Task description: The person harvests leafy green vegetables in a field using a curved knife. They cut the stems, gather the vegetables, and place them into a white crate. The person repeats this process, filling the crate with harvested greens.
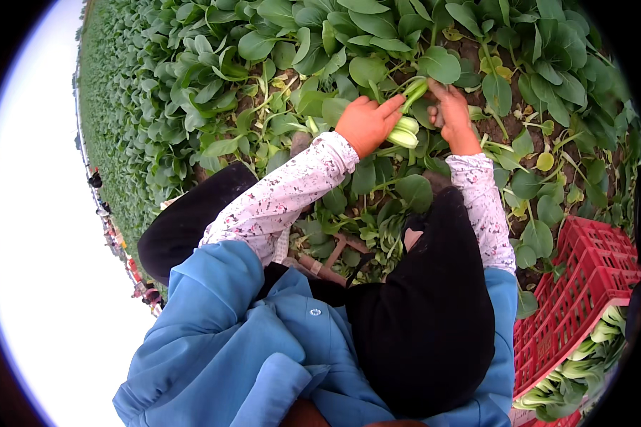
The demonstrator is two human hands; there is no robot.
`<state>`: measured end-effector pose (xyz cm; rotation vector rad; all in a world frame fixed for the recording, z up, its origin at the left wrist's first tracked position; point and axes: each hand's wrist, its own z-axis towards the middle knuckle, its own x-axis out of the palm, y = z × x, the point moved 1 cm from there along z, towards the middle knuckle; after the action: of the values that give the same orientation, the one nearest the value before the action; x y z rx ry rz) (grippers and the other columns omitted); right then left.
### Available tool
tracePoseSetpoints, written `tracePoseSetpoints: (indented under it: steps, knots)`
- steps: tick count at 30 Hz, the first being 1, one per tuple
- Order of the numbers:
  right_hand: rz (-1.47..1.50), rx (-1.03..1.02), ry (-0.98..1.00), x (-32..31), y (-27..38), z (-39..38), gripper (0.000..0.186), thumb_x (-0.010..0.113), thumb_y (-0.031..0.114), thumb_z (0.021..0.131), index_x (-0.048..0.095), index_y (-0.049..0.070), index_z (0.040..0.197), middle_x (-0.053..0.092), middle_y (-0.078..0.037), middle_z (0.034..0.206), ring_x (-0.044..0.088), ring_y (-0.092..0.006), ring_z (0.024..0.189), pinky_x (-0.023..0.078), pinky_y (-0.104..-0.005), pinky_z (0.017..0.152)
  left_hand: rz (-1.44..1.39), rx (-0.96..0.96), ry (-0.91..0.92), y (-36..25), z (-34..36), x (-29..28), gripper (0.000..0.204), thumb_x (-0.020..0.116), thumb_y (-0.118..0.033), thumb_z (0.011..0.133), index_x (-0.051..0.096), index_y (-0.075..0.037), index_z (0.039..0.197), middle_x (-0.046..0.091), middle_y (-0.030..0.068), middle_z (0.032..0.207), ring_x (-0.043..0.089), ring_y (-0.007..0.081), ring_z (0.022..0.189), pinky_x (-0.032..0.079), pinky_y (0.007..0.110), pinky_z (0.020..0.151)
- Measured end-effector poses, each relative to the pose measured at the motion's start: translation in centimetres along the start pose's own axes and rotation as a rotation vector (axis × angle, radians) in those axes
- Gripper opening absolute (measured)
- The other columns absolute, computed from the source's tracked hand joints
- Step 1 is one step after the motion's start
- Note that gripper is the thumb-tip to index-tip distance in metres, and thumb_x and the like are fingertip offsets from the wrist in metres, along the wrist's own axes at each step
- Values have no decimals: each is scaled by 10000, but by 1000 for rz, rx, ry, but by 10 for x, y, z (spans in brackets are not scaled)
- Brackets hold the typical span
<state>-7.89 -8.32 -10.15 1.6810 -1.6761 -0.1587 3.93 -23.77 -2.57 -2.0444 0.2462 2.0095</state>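
Note:
My left hand (369, 126) is closed around a bok choy (404, 133); its pale green stalk bases stick out below my fingers. Another light green stalk (414, 94) rises past my left fingertips toward a broad leaf (440, 65). Close on the other side of that stalk is my right hand (454, 117), its index finger reaching up beside it and the other fingers curled in. Whatever those curled fingers hold, if anything, is hidden. Growing bok choy plants (367, 71) surround both hands.
A red plastic crate (577, 285) stands tilted at the lower right, with harvested bok choy (577, 370) beside it. Yellowed leaves (545, 161) and trimmings lie on the soil. Between my legs is part of a brown low frame (327, 267). People (95, 179) appear far off at the left.

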Motion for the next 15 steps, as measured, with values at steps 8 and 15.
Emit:
tracePoseSetpoints:
  steps: [8, 15]
  knots:
    - [247, -132, 92, -22, -18, -20, 374, 591, 70, 866, 476, 50, 1222, 587, -75, 879, 433, -79, 524, 357, -235, 455, -89, 63, 74, 0, -16, -60, 491, 627, -88, 709, 575, -135, 1195, 543, 51, 1302, 598, 204, 774, 470, 326, 720]
    - [-27, -293, -209, -19, -22, -27, 274, 654, 133, 842, 550, 26, 1072, 606, -54, 744, 510, -79, 508, 368, -239, 395, -657, -303, 33, -19, 3, -80, 568, 751, -122, 665, 561, -124, 1200, 663, 124, 1033, 638, 322, 914, 511, 393, 797]
